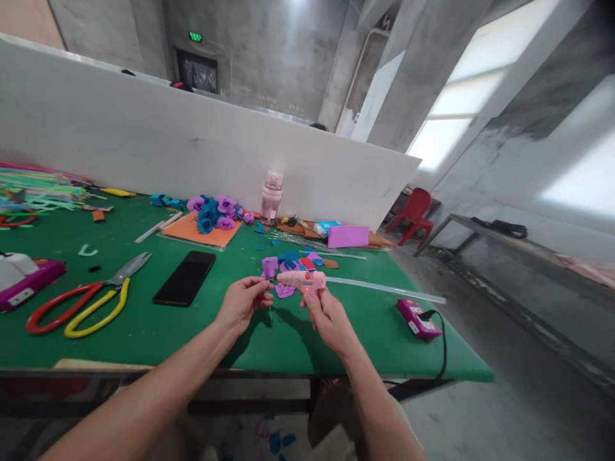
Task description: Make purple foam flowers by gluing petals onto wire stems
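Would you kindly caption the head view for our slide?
Right hand holds a pink glue gun beside a purple foam piece pinched by the left hand.

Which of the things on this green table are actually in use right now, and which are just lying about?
In use:
right hand gripping the pink glue gun
left hand pinching a purple foam piece
glue stick behind the gun

Lying about:
scissors
black phone
finished foam flowers
pink bottle
purple power strip
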Demonstrator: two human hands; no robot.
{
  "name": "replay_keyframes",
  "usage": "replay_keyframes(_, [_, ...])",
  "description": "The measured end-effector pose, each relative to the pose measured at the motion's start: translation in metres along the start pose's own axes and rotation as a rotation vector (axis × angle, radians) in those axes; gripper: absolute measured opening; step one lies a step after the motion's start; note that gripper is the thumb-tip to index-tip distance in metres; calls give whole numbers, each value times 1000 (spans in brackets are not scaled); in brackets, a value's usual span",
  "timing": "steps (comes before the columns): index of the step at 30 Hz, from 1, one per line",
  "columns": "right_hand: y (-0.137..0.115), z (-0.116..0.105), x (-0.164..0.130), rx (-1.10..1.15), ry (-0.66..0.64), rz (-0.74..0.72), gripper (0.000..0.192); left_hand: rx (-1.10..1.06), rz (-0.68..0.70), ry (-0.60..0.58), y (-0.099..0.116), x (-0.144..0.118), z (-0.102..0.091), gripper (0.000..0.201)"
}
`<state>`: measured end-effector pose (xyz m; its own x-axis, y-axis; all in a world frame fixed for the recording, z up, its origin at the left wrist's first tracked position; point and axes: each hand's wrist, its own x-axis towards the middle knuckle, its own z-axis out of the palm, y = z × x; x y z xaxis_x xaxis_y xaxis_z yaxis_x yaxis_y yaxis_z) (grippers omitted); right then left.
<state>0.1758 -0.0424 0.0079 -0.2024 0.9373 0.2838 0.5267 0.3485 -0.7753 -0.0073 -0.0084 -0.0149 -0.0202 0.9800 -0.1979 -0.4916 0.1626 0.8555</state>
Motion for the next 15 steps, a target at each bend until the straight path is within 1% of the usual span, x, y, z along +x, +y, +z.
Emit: replay_keyframes(15, [-2, -1, -1, 6, 29, -11, 29, 1, -5, -3, 1, 0, 1, 14])
